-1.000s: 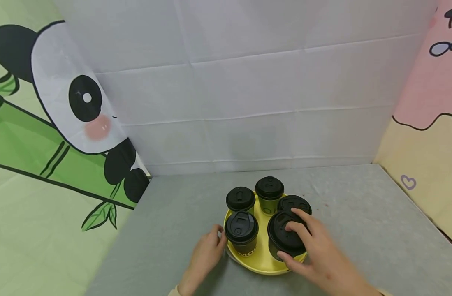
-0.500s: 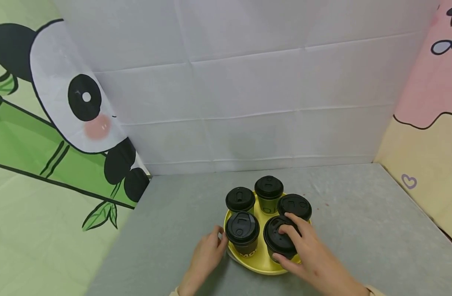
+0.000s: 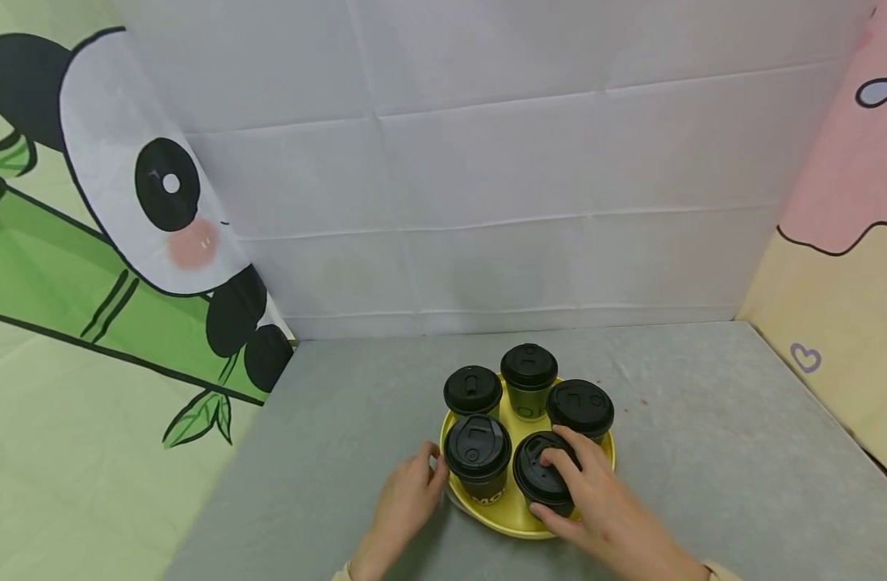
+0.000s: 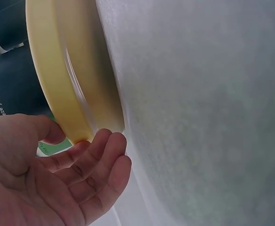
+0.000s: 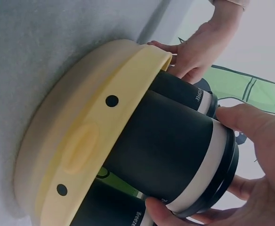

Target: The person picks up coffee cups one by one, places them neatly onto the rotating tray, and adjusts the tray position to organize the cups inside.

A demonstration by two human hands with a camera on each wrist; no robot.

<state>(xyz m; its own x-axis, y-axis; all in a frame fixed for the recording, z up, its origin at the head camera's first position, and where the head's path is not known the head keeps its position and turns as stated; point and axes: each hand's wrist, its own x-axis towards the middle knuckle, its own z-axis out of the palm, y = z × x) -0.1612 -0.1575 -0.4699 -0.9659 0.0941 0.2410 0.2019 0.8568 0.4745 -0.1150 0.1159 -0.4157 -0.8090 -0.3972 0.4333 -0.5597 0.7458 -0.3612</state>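
Note:
My right hand (image 3: 606, 512) grips a dark paper coffee cup (image 3: 533, 476) near its black lid, at the front right of a round yellow tray (image 3: 512, 528). In the right wrist view, the fingers and thumb spread around the top of this cup (image 5: 165, 146), and its base is hidden behind the tray's rim. My left hand (image 3: 410, 492) holds the tray's left edge. The left wrist view has the thumb on the inner side of the rim (image 4: 57, 70) and curled fingers against its outside. Beside the left hand stands another lidded coffee cup (image 3: 477, 452).
Further lidded cups stand on the tray: one at the back left (image 3: 473, 391), one at the back (image 3: 529, 367) and one at the right (image 3: 581, 407). The tray's side bears a beak and two black dots. It rests on a grey table (image 3: 363, 403) before a white cloth (image 3: 487, 202).
My right hand has brought its cup leftward and slightly toward the tray's front, away from the right-hand cup, whose lid now shows more fully. The left hand stays at the rim.

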